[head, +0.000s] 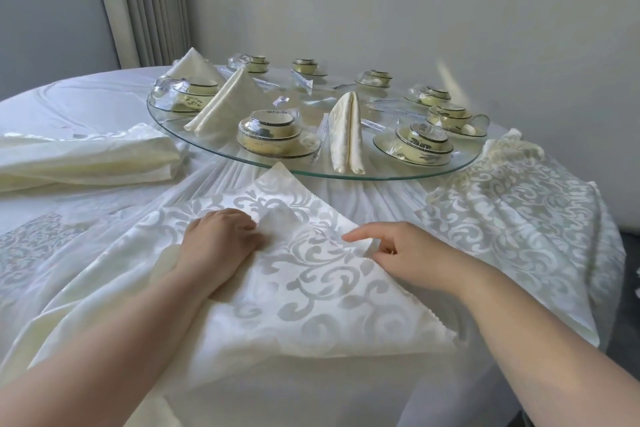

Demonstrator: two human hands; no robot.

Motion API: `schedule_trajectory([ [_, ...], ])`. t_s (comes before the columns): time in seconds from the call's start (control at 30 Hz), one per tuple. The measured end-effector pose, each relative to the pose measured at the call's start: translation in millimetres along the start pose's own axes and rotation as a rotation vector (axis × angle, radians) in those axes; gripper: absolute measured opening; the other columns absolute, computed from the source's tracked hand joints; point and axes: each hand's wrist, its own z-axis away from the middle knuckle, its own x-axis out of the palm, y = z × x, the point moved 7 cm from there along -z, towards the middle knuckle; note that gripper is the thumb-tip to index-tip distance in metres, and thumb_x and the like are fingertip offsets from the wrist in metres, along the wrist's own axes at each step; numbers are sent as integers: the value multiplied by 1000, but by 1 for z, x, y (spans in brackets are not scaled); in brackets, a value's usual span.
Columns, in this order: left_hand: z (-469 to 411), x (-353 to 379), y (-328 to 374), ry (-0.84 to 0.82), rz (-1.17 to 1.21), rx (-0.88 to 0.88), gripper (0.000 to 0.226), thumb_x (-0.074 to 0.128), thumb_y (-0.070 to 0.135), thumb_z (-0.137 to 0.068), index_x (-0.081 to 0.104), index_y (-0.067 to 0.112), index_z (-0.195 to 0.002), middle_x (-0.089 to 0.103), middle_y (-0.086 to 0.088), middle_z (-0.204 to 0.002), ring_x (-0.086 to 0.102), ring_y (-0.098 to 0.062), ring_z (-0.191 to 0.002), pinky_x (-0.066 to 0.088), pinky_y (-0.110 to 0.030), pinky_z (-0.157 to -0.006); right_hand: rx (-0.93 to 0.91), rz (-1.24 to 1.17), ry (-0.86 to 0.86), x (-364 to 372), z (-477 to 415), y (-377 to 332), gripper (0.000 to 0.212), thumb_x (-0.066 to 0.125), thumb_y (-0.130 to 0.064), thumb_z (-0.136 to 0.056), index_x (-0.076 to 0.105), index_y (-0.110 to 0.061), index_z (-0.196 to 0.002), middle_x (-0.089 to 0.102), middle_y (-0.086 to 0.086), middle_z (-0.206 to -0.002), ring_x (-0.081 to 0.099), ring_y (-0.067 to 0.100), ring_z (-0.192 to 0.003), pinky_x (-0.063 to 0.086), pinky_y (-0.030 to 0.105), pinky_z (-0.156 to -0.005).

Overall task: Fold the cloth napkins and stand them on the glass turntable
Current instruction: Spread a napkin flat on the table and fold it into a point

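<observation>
Head view, as I watch from beside the table: at the frame's left, spare napkins point(86, 156) lie heaped on the tablecloth point(86, 97). In the upper middle the glass turntable point(311, 176) already carries three standing napkins point(228, 100) among wrapped dish sets point(270, 137). The patterned napkin point(311, 281) being worked lies spread at lower centre, its far tip just short of the turntable's rim. More patterned cloth point(519, 218) sits at the right.

Trouble looks likeliest at the crease. The fabric seems slick and the tablecloth under it is rumpled, so I reckon a fold could slide open or go crooked, and then it would not stand. The gaps between the dishes are tight too, so a careless placement could topple a neighbour.

The left hand point(221, 239) lies knuckles-up on the napkin with its fingertips at a small raised flap. I cannot tell whether they pinch it or only press. The right hand point(398, 250) points its forefinger leftward, while the thumb and other fingers nip the napkin's right edge.
</observation>
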Motion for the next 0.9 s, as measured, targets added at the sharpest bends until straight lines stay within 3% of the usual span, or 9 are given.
schedule_trajectory([
  [0.07, 0, -3, -3, 17, 50, -43, 12, 63, 24, -85, 65, 13, -87, 61, -1, -102, 49, -23, -109, 29, -28, -91, 9, 36, -30, 3, -1, 3, 34, 48, -5, -89, 62, -33, -103, 53, -18, -78, 45, -1, -54, 39, 7, -58],
  [0.17, 0, -4, -4, 15, 61, -73, 12, 61, 20, -85, 56, 14, -75, 54, 6, -72, 49, -21, -93, 27, -26, -78, 39, -47, 47, -11, 4, 12, 23, 60, -10, -85, 64, -31, -76, 58, -14, -66, 50, -6, -56, 39, 5, -59],
  [0.23, 1, -3, -7, 1, 90, -98, 13, 60, 19, -85, 56, 12, -75, 52, 5, -67, 49, -21, -88, 28, -27, -77, 59, -128, 145, -28, 12, 21, 27, 62, -7, -83, 63, -30, -68, 61, -12, -65, 53, -1, -63, 41, 9, -63],
  [0.43, -8, -15, -15, 8, 59, -132, 16, 60, 19, -88, 63, 6, -95, 59, -11, -98, 52, -32, -104, 35, -32, -81, 140, -15, 115, -25, 33, 55, 33, 53, 0, -82, 61, -29, -69, 62, -9, -78, 57, 15, -75, 41, 11, -67],
  [0.53, -13, -17, -20, 22, 53, -109, 20, 58, 18, -89, 61, 3, -101, 60, -19, -106, 51, -32, -91, 34, -33, -74, 38, 80, 104, -19, 33, 43, 36, 54, -5, -86, 57, -39, -96, 50, -26, -98, 47, -2, -92, 33, 3, -79],
  [0.6, -16, -21, -23, 43, 57, -91, 18, 55, 16, -90, 59, 2, -101, 59, -23, -103, 43, -26, -81, 28, -31, -68, -56, 155, 99, -15, 30, 23, 42, 51, -2, -87, 55, -33, -114, 39, -33, -109, 34, -8, -105, 18, -7, -86],
  [0.67, -17, -27, -25, 58, 43, -78, 18, 54, 16, -91, 57, 3, -101, 58, -24, -103, 45, -30, -83, 27, -31, -68, -105, 170, 65, -8, 26, 9, 39, 50, -3, -88, 59, -30, -114, 41, -32, -112, 31, -9, -108, 13, -9, -87],
  [0.8, -21, -41, -34, 74, 14, -76, 23, 53, 18, -91, 57, 1, -107, 58, -25, -110, 51, -39, -100, 28, -31, -69, -9, 21, -137, 11, 29, 8, 26, 52, -20, -91, 58, -42, -102, 52, -28, -107, 49, -11, -102, 34, -2, -81],
  [0.9, -17, -59, -38, 123, 73, -25, 21, 53, 16, -92, 54, -1, -104, 55, -25, -97, 49, -37, -88, 23, -31, -65, 43, -64, -139, 14, 31, 17, 32, 45, -12, -93, 54, -43, -97, 57, -24, -105, 51, -15, -100, 37, -3, -81],
])
